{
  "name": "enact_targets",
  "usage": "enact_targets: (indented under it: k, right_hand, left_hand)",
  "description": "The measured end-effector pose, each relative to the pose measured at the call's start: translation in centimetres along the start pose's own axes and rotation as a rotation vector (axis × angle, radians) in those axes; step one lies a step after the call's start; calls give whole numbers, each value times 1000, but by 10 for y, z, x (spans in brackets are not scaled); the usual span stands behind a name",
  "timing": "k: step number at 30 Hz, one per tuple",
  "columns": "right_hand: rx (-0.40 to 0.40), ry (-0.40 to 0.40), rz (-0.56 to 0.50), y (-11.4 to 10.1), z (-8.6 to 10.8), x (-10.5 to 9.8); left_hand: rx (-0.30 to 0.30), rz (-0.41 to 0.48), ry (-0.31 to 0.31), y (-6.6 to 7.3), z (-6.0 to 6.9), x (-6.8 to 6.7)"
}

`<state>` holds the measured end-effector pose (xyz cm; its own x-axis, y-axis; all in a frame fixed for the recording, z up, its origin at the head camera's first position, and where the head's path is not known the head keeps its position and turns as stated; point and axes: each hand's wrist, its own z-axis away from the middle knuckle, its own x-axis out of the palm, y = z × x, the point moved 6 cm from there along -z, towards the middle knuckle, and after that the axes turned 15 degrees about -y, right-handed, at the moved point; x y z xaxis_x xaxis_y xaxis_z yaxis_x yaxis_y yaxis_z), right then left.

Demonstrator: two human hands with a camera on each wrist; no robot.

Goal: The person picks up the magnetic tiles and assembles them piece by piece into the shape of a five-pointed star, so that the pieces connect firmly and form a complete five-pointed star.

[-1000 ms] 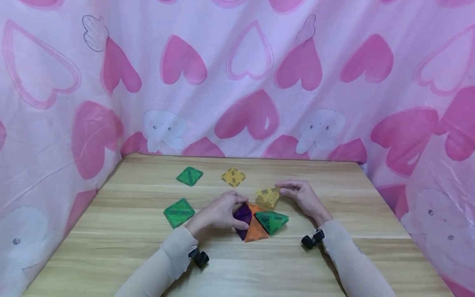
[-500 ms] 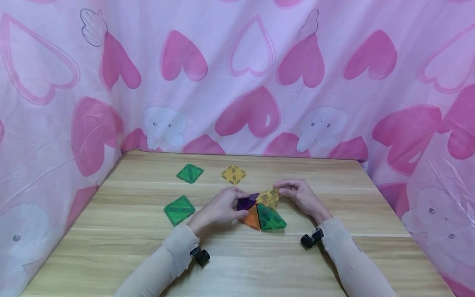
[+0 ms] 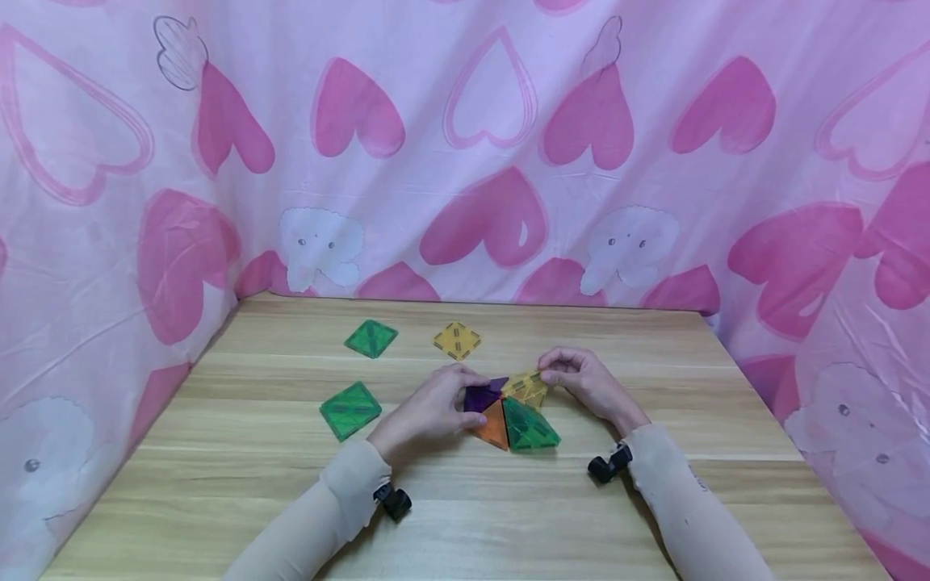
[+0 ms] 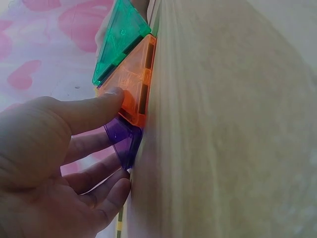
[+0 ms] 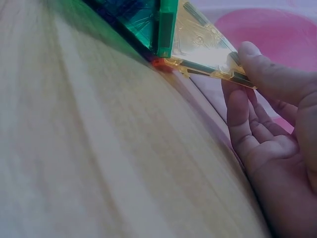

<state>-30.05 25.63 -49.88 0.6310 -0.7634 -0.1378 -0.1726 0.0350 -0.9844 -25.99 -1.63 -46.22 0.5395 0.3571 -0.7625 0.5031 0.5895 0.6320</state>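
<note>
Several translucent triangular magnetic tiles stand joined in a raised cluster on the table. In the head view it shows a purple tile [image 3: 480, 396], an orange tile [image 3: 494, 426] and a green tile [image 3: 531, 425]. My left hand [image 3: 433, 407] holds its left side; in the left wrist view the thumb [image 4: 101, 107] presses on the orange tile and fingers reach behind the purple tile [image 4: 124, 139]. On the far right side, my right hand [image 3: 590, 384] pinches the outer corner of a yellow triangular tile [image 5: 203, 44], whose other end meets the cluster beside the green tile [image 5: 167, 29].
Flat green tiles lie to the left, a farther green tile [image 3: 371, 338] and a nearer green tile [image 3: 351, 411]. Behind the cluster lies a flat yellow tile [image 3: 457, 340]. A pink heart-print curtain [image 3: 479, 218] encloses the wooden table [image 3: 465, 516] at the back and sides.
The yellow tile, held apart a second ago, now meets the cluster. The cluster has turned and shifted slightly away from the person. Over the last half second little has moved.
</note>
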Motion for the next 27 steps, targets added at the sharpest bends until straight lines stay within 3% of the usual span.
enact_targets:
  k: [3, 7, 9, 12, 15, 17, 20, 23, 27]
  right_hand:
    - [-13, -5, 1, 1, 0, 0]
    - [7, -4, 33, 1, 1, 0]
    - [40, 14, 73, 1, 2, -1]
    - [84, 52, 103, 3, 1, -4]
    - [83, 96, 64, 4, 0, -8]
    - [59, 120, 20, 6, -3, -10]
    - [35, 165, -8, 8, -5, -13]
    - [49, 215, 62, 7, -6, -19]
    - [76, 253, 163, 5, -10, -27]
  left_hand:
    - [0, 17, -6, 0, 0, 0]
    - [-17, 110, 3, -5, 2, -4]
    - [-27, 156, 40, -8, 3, -10]
    - [-50, 177, 144, -12, 5, -22]
    - [-111, 175, 250, -18, 6, -34]
    - [-161, 168, 286, -24, 6, -36]
    - [-208, 134, 298, -34, 2, -34]
    - [-220, 85, 297, -38, -6, -32]
    - [-254, 8, 294, -32, -20, -36]
